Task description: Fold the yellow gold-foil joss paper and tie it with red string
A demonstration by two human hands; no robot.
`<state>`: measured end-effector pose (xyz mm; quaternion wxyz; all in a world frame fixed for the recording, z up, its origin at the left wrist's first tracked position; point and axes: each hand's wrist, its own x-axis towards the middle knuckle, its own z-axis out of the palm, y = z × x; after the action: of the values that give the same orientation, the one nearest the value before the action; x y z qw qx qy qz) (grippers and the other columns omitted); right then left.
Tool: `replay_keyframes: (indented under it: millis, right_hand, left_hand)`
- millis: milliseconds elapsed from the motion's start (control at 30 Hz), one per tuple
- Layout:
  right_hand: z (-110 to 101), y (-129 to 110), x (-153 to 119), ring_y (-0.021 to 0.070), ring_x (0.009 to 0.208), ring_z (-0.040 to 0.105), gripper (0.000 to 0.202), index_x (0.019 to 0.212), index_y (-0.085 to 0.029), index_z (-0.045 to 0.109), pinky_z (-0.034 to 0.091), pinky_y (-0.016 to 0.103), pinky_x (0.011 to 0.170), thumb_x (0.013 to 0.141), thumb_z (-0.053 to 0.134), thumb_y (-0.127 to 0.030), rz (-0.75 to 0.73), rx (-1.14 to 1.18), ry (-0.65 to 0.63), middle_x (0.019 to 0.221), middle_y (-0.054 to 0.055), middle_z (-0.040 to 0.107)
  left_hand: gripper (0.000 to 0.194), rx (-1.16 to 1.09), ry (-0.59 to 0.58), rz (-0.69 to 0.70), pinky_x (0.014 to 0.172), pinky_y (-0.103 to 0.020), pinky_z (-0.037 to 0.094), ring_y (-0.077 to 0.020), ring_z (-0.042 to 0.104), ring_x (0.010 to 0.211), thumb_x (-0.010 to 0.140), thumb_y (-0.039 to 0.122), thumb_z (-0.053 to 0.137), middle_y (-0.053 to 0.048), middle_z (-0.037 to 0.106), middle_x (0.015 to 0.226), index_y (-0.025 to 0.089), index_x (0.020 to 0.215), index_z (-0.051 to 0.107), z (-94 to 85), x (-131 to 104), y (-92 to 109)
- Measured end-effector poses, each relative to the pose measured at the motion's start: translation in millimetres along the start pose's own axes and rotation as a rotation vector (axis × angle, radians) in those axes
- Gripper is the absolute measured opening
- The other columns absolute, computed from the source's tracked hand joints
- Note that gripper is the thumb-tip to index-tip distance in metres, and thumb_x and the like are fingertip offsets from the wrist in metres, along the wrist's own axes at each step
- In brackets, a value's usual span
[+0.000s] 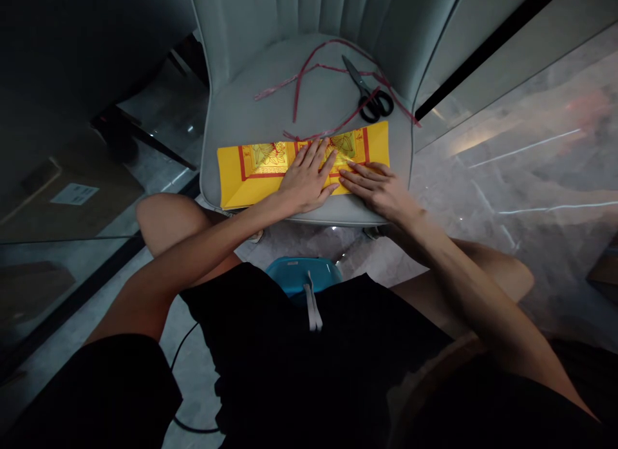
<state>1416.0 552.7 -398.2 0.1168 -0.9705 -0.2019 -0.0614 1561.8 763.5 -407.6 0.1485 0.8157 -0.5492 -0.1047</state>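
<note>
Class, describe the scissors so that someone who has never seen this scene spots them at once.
Start at the grey chair seat, where yellow paper with red print lies along the near edge. Just beyond the paper's right half lie the scissors, tip pointing away from it. Rigid and black-handled, they stand out from the thin red strips around them.

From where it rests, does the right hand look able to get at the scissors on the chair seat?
Probably yes: the scissors lie just beyond the yellow paper that the right hand rests on, handles toward the person. Only a red strip running by the handles might snag.
</note>
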Motion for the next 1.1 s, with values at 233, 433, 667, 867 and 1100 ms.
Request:
replay_keyframes:
  millis: [233, 433, 667, 867, 1100]
  right_hand:
    - [1.3, 1.0, -1.8, 0.0246, 0.153, 0.047, 0.049, 0.161, -0.028, 0.047, 0.052, 0.051, 0.119, 0.114, 0.032, -0.023, -0.038, -0.034, 0.026, 0.160, 0.002, 0.056]
    - [2.8, 2.9, -3.0, 0.0245, 0.155, 0.045, 0.052, 0.164, -0.030, 0.044, 0.050, 0.049, 0.121, 0.113, 0.034, -0.024, -0.029, -0.017, 0.004, 0.163, 0.001, 0.053]
    - [1.1, 2.3, -2.1, 0.0232, 0.155, 0.045, 0.053, 0.163, -0.033, 0.046, 0.047, 0.049, 0.124, 0.112, 0.036, -0.021, 0.011, 0.033, -0.034, 0.162, 0.000, 0.053]
    - [1.9, 1.4, -1.6, 0.0249, 0.153, 0.049, 0.050, 0.160, -0.026, 0.049, 0.049, 0.052, 0.120, 0.112, 0.038, -0.020, -0.010, 0.036, 0.008, 0.159, 0.005, 0.057]
    - [1.4, -2.8, 1.5, 0.0254, 0.151, 0.051, 0.052, 0.158, -0.031, 0.053, 0.049, 0.056, 0.119, 0.109, 0.040, -0.018, 0.048, 0.054, -0.010, 0.158, 0.002, 0.059]
  left_hand:
    - [0.077, 0.031, -0.019, -0.027, 0.135, -0.059, 0.010, -0.0367, 0.011, 0.168, 0.103, 0.042, 0.039, -0.018, 0.016, 0.180, 0.011, 0.171, 0.021, -0.2, 0.8, 2.2]
    - [0.077, 0.025, 0.007, -0.006, 0.135, -0.060, 0.010, -0.0370, 0.012, 0.168, 0.104, 0.045, 0.038, -0.020, 0.018, 0.180, 0.009, 0.170, 0.022, -0.7, 0.3, 2.9]
    - [0.076, 0.027, -0.006, -0.029, 0.135, -0.059, 0.012, -0.0378, 0.016, 0.167, 0.104, 0.047, 0.038, -0.025, 0.019, 0.178, 0.005, 0.167, 0.029, -3.8, 0.5, 6.4]
    - [0.081, 0.031, 0.000, -0.008, 0.135, -0.059, 0.011, -0.0368, 0.016, 0.167, 0.103, 0.053, 0.042, -0.020, 0.021, 0.179, 0.010, 0.169, 0.025, -0.1, 0.1, 1.1]
    - [0.086, 0.010, -0.021, -0.020, 0.135, -0.060, 0.010, -0.0385, 0.011, 0.168, 0.101, 0.054, 0.045, -0.019, 0.015, 0.180, 0.011, 0.171, 0.021, -2.7, -0.9, 1.6]
